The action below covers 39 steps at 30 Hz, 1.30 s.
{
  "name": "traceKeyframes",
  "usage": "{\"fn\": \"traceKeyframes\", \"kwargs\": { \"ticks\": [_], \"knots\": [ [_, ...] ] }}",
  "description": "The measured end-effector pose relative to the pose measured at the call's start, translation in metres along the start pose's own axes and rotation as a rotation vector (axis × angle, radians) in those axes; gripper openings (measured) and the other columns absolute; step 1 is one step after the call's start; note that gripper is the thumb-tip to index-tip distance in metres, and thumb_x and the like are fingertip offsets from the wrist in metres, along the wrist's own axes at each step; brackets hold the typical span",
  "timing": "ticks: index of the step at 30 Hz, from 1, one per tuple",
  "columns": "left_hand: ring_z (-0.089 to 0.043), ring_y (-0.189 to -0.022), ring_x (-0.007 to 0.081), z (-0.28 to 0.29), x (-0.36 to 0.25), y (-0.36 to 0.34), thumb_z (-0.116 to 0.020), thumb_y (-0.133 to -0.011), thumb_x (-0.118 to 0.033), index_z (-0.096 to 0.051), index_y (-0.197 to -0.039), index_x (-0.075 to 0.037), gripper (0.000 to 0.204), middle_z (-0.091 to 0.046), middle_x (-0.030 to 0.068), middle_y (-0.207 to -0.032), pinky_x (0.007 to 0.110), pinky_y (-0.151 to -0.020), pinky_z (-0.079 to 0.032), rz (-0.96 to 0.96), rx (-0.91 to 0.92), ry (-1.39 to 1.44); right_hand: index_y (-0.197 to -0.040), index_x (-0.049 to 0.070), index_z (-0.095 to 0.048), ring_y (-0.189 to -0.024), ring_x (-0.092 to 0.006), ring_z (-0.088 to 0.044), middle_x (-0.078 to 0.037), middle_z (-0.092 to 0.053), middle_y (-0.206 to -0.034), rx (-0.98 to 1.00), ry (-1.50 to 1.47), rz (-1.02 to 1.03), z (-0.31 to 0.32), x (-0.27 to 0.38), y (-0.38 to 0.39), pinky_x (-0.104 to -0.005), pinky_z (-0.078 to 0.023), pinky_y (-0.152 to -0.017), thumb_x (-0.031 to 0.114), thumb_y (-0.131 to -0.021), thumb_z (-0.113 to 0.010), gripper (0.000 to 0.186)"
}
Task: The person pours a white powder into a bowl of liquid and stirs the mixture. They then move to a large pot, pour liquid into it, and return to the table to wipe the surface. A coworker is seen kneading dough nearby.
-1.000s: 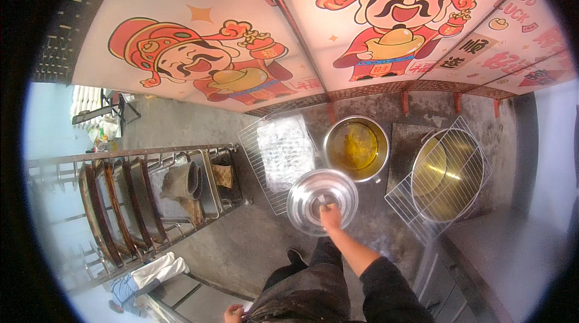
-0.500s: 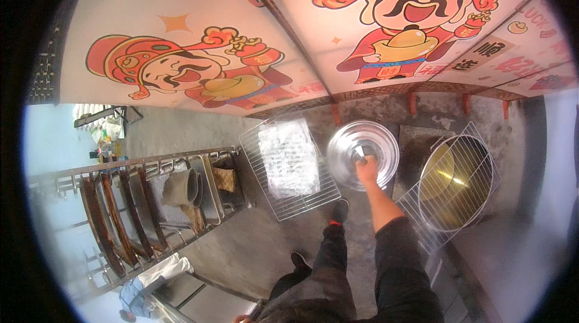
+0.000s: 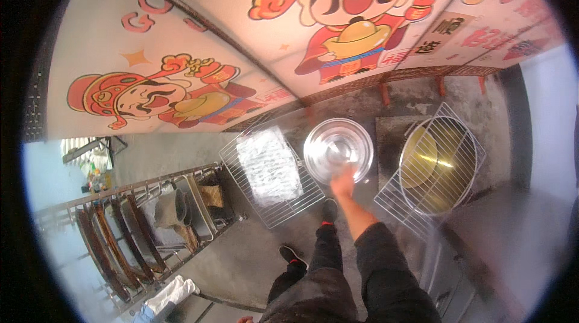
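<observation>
A round shiny metal lid (image 3: 338,149) lies flat over a pot on the grey ground ahead of me. My right hand (image 3: 344,179) reaches forward on a bare forearm with a dark sleeve and sits at the lid's near rim, off its centre knob; it is blurred, so its grip is unclear. Only a sliver of my left hand (image 3: 244,319) shows at the bottom edge, by my dark trousers. Left of the lid lies a wire rack (image 3: 235,154) carrying a white sheet-like layer.
To the right stands a large pot of yellowish liquid (image 3: 437,163) with a wire grid (image 3: 398,202) across its top. A metal shelf rack with dark trays (image 3: 120,232) and a grey bucket (image 3: 172,208) stands left. Painted wall panels (image 3: 338,39) rise behind. My black shoes (image 3: 329,208) are below the lid.
My right hand carried the lid from nearer me out over the pot of yellow contents, which is now covered. The hand has slid back from the lid's knob to its near rim.
</observation>
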<state>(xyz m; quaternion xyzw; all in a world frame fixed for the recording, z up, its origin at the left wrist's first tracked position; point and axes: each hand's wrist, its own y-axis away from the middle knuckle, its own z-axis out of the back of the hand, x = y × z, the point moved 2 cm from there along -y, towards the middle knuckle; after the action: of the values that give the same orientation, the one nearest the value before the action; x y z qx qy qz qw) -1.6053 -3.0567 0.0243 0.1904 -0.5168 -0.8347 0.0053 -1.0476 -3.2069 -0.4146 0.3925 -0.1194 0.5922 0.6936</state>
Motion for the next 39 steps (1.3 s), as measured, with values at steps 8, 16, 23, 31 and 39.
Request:
{"fn": "traceKeyframes", "kwargs": {
  "ticks": [8,16,23,31,39],
  "knots": [
    [-0.071,-0.083,0.0288,0.026,0.006,-0.100,-0.065,-0.095,-0.019,-0.065,-0.120,-0.003,0.030,-0.071,0.0111,-0.102,0.040,-0.067,-0.058,-0.271,0.123,-0.157,-0.107,0.007,-0.073,-0.123,-0.0450,-0.058,-0.028,-0.064,-0.121,0.486,0.194,-0.110,0.053,-0.077,0.181,-0.0496,-0.051,-0.101,0.014,-0.084,-0.064,0.026],
    [-0.072,-0.084,0.0225,0.028,-0.073,-0.158,-0.062,-0.095,-0.016,-0.067,-0.108,0.002,0.023,-0.072,0.0120,-0.091,0.038,-0.077,-0.058,-0.239,0.280,-0.088,-0.126,0.005,-0.065,-0.123,-0.0382,-0.063,-0.024,-0.044,-0.149,0.301,0.392,-0.413,0.161,-0.134,0.338,-0.0499,-0.053,-0.101,0.016,-0.084,-0.067,0.043],
    [-0.066,-0.076,0.0163,0.045,-0.098,-0.199,-0.064,-0.096,-0.015,-0.067,-0.109,0.003,0.022,-0.070,0.0084,-0.088,0.032,-0.067,-0.054,-0.573,0.437,-0.274,-0.125,0.006,-0.068,-0.125,-0.0405,-0.060,-0.022,-0.048,-0.145,-0.130,-0.089,-0.594,0.198,-0.133,0.495,-0.0463,-0.051,-0.105,0.017,-0.082,-0.067,0.044],
    [-0.063,-0.071,0.0131,0.072,-0.054,-0.173,-0.065,-0.095,-0.021,-0.071,-0.104,0.001,0.024,-0.069,0.0033,-0.082,0.030,-0.064,-0.051,-0.634,0.446,-0.440,-0.104,-0.001,-0.076,-0.111,-0.0386,-0.069,-0.023,-0.073,-0.117,0.130,-0.122,-0.759,0.119,-0.184,0.691,-0.0472,-0.056,-0.092,0.037,-0.089,-0.059,0.044],
    [-0.060,-0.068,0.0119,-0.017,-0.056,-0.116,-0.068,-0.096,-0.023,-0.071,-0.103,-0.002,0.023,-0.066,0.0024,-0.077,0.030,-0.059,-0.048,-0.816,0.681,-0.950,-0.106,0.004,-0.076,-0.107,-0.0402,-0.069,-0.019,-0.073,-0.117,0.135,-0.105,-0.878,0.017,-0.256,0.809,-0.0462,-0.056,-0.089,0.034,-0.094,-0.057,0.038]
  ]
}}
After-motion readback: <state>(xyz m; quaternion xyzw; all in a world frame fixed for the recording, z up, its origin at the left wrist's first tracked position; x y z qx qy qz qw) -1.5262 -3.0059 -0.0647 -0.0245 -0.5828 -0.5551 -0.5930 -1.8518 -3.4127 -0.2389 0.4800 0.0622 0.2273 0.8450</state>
